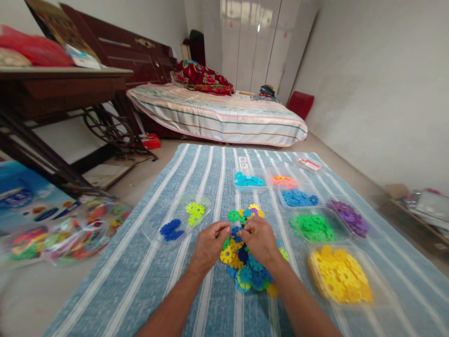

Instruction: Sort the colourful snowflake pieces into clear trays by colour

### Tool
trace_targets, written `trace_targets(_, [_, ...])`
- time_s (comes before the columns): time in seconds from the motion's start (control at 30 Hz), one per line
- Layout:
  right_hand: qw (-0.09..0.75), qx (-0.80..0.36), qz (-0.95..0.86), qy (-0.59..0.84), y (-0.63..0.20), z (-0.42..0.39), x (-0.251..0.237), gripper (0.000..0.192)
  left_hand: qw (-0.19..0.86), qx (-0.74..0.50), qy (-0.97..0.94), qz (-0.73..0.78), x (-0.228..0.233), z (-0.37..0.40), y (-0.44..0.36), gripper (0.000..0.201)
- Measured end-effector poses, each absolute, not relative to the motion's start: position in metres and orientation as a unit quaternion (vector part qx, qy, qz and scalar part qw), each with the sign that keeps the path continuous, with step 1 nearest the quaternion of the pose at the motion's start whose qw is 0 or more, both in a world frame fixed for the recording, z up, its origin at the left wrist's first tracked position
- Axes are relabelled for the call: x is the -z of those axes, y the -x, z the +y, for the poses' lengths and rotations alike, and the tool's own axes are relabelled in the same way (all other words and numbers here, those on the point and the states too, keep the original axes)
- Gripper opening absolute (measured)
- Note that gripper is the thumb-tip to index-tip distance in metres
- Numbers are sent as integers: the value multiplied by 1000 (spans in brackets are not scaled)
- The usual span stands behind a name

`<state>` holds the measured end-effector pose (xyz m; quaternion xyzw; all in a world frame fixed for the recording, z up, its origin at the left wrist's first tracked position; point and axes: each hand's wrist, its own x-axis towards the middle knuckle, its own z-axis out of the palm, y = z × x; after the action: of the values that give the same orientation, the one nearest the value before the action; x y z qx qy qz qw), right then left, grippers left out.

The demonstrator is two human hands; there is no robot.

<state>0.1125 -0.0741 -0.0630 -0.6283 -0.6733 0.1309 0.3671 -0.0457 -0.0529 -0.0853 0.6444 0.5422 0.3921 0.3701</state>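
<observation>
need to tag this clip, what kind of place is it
Most likely a home bedroom: a made bed, a white wardrobe behind it, and a striped mat on the floor.

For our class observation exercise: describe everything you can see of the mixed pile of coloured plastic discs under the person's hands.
The mixed pile of toothed, flower-shaped plastic discs lies loose on the blue-and-white striped cloth, among clear sorting trays. It mixes yellow, blue, turquoise and green pieces, lying flat and overlapping. The left hand pinches at its upper left edge; the right hand rests on its top, hiding part of it.
</observation>
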Motion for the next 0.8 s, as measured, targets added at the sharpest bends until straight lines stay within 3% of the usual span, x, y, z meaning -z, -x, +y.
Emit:
trace_targets(0.2, [409, 0, -584, 702, -188, -53, 27, 18, 394, -392, -625, 547, 92, -52, 46, 25])
trace_targets(0.33, [383, 96, -552, 735, -212, -52, 19, 29, 401, -397, -615, 551, 89, -53, 44, 24])
trace_targets(0.6, [229, -73, -779, 580, -136, -98, 44, 11, 368, -393, -640, 548, 88, -56, 44, 23])
trace_targets(0.8, [153, -65, -799, 577, -112, -102, 54, 27, 358, -392, -653, 540, 86, -58, 41, 26])
